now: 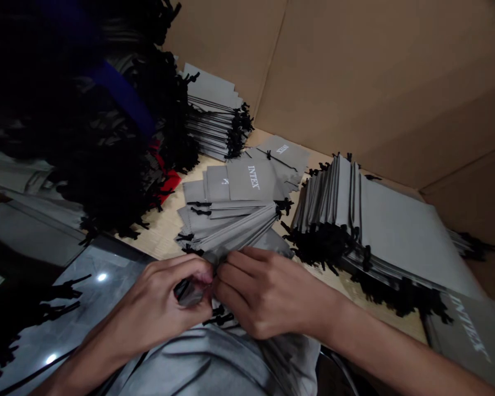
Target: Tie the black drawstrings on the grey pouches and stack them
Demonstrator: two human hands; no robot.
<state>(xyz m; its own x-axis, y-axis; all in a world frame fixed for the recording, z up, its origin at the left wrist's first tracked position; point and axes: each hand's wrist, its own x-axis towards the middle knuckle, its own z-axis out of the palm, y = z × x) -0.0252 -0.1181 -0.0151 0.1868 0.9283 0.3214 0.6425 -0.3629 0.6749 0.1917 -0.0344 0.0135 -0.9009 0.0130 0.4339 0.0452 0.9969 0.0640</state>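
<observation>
My left hand (165,297) and my right hand (268,291) meet above my lap. Both are closed, fingertips pinched on the edge of a grey drawstring pouch (215,256). Most of this pouch is hidden behind the fingers. Black knotted cords (220,318) show just below the hands. Directly beyond them, a loose fan of grey pouches (235,228) lies on the wooden surface (160,242). One flat pouch (247,179) behind that fan carries white INTEX lettering.
A thick stack of grey pouches (412,231) stands at the right, cords facing me. Another stack (212,124) is at the back. Dark bundles with black cords (107,181), a blue strip (119,99) and a red piece (169,184) crowd the left. Cardboard walls (346,66) enclose the back.
</observation>
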